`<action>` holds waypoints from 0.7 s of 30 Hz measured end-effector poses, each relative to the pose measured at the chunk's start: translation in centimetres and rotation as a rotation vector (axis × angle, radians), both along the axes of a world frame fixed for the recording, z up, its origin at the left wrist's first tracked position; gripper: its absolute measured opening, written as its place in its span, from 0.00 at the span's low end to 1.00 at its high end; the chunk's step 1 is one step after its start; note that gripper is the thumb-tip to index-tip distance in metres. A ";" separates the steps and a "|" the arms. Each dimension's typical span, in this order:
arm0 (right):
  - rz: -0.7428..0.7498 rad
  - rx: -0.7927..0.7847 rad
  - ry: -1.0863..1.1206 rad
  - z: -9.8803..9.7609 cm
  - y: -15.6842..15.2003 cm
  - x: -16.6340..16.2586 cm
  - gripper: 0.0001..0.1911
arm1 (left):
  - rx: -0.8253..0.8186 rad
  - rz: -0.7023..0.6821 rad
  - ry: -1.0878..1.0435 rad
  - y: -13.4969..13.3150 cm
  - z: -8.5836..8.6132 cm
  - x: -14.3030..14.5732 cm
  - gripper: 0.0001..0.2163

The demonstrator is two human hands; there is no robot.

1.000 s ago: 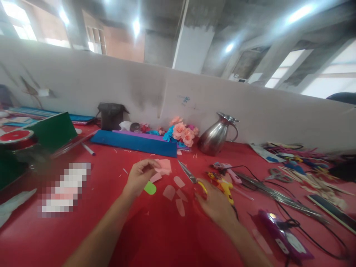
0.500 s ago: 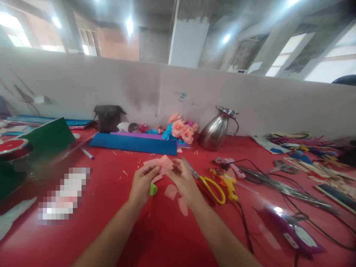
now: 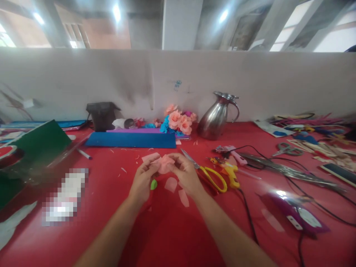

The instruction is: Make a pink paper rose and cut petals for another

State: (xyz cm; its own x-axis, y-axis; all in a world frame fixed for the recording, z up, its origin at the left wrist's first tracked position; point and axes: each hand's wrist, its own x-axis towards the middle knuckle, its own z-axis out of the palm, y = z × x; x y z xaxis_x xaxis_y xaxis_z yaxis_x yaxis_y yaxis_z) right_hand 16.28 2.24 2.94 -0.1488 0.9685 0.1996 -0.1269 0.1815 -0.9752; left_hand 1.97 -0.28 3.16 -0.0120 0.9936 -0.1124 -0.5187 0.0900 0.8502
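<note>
so, the left hand (image 3: 143, 180) and the right hand (image 3: 186, 176) were drawn together, fingertips of both pinched on a small pink paper piece (image 3: 164, 163), held just over the red table (image 3: 111, 207) beside the blades of the yellow-handled scissors (image 3: 211, 178). cut pink petals (image 3: 171, 184) and a green scrap (image 3: 153, 184) lay loose near the scissors, under the hands. finished paper flowers (image 3: 178, 120) stood well behind the scissors. by that, cutting looked largely done, while shaping this piece seemed at an early stage, the loose petals not yet used.
</note>
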 end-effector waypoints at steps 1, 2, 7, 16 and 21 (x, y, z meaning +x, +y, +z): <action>0.006 0.011 0.000 0.0 0.0 0.0 0.12 | 0.000 -0.003 0.009 0.0 0.0 0.0 0.17; 0.008 0.024 -0.009 0.0 0.1 0.0 0.11 | 0.002 -0.004 0.021 0.1 0.0 0.0 0.16; 0.079 0.045 -0.086 0.2 0.4 0.3 0.06 | 0.002 0.000 0.040 0.1 0.0 0.0 0.10; 0.169 -0.035 0.048 0.4 0.5 0.7 0.08 | -0.019 -0.084 0.092 -0.2 0.7 -0.2 0.05; 0.218 -0.037 0.098 -0.1 0.6 0.8 0.09 | -0.005 -0.066 0.117 -0.3 1.1 -0.1 0.08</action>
